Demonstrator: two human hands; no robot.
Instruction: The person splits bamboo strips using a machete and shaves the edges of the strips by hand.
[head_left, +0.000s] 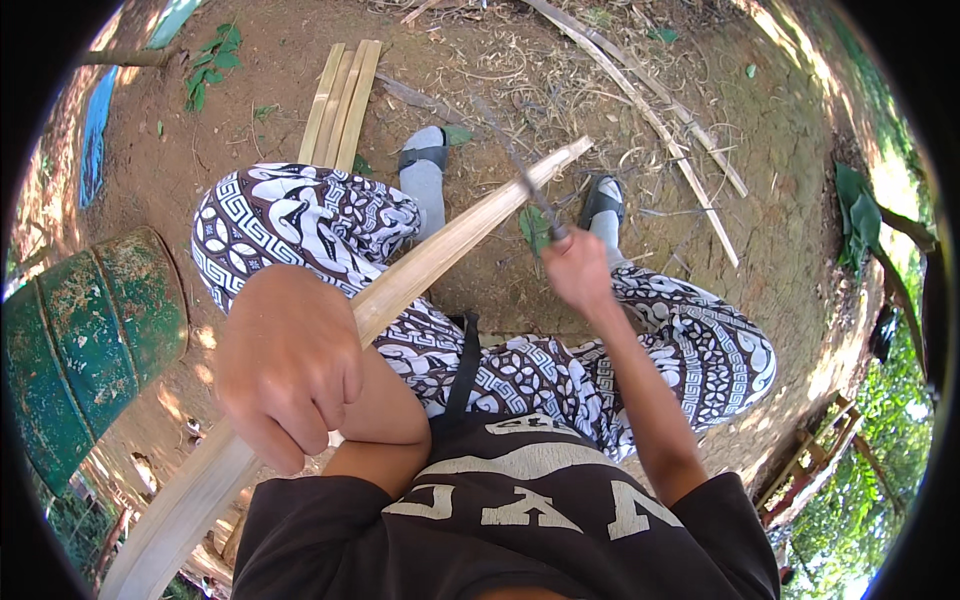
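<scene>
A long pale strip of split bamboo slants from the lower left up across my lap to a narrow tip between my feet. My left hand is closed round its lower half, fingers wrapped over it. In my right hand is the handle of a long, thin-bladed knife. The blade, smeared by motion, points up and left and crosses the strip near its tip. Whether the edge touches the strip I cannot tell.
Several cut strips lie side by side beyond my left knee. Two long thin lengths rest on the ground at the far right, among curled shavings. A rusty green drum lies at the left. My sandalled feet stand apart.
</scene>
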